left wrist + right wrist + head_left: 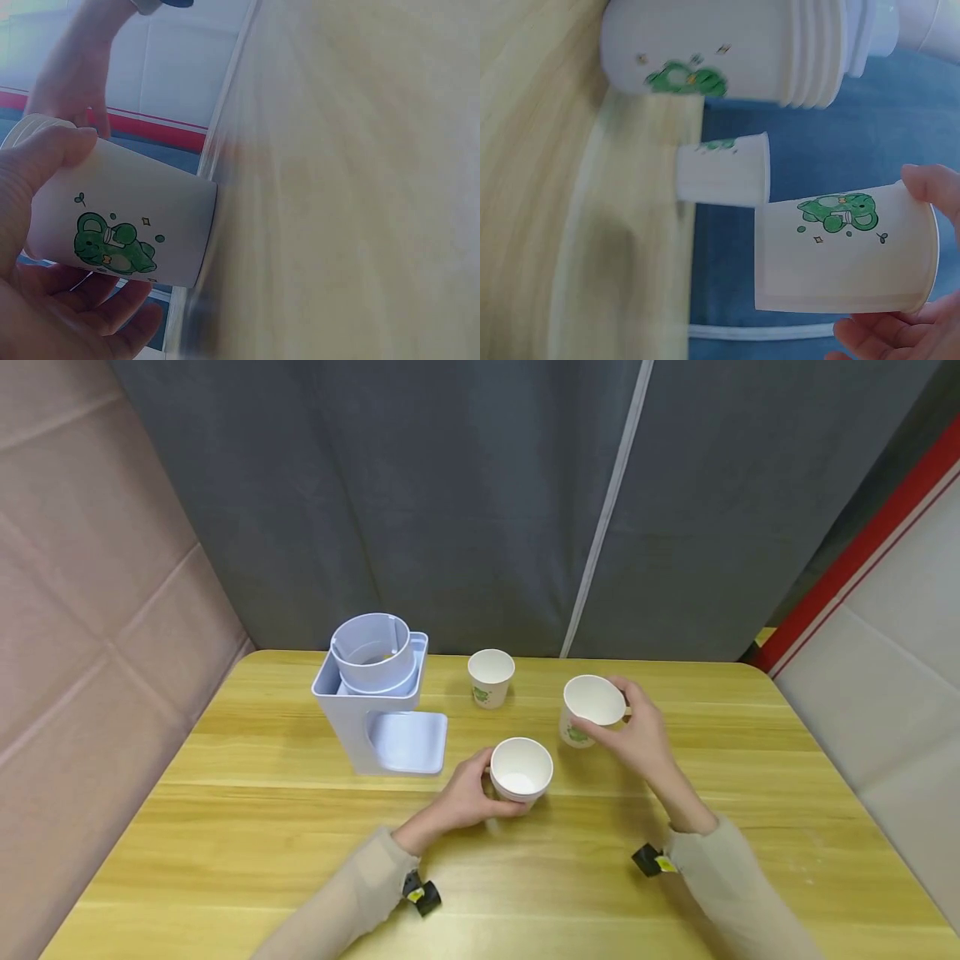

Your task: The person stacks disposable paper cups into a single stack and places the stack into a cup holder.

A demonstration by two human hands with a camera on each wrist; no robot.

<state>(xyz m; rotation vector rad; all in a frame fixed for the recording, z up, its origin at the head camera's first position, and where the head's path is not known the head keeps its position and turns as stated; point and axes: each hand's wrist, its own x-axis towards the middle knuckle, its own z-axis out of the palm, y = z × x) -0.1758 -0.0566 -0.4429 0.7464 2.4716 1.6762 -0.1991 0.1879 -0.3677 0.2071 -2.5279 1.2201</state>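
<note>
My left hand [471,795] holds a short stack of white paper cups [522,768] near the middle of the table, thumb on one side and fingers on the other. Several stacked rims show at the top of this stack [142,202], and a green cartoon animal is printed on its side. With its thumb and fingers, my right hand [637,731] grips a single paper cup [592,700] by the rim. In the right wrist view that cup [840,259] is upright and raised off the table. Another paper cup [491,678] stands alone farther back.
A pale blue plastic holder [341,727] with a round open container [372,652] on top and a flat tray [411,742] at its foot stands left of the cups. The wooden table [247,827] ends at a dark grey curtain [450,510].
</note>
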